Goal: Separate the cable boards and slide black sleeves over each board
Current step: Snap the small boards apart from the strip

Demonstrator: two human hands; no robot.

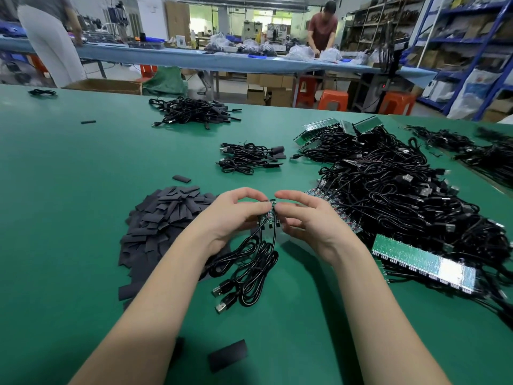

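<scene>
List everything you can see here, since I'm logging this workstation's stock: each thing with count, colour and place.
Table: one, green, fills the foreground.
Sleeves: a heap, black, left of the hands; loose ones scattered about.
Boards: a small joined piece, green, pinched between both hands.
Cables: a few, black, hanging from the boards onto the table.
Cable heap: one large tangle, black, on the right.
Board strip: one, green, lower right.
Small bundles: two, black, mid and far table.
Stools: several, orange, beyond the table.
People: two, at the far bench.
Left hand: one, pinches the boards.
Right hand: one, pinches the boards.
</scene>
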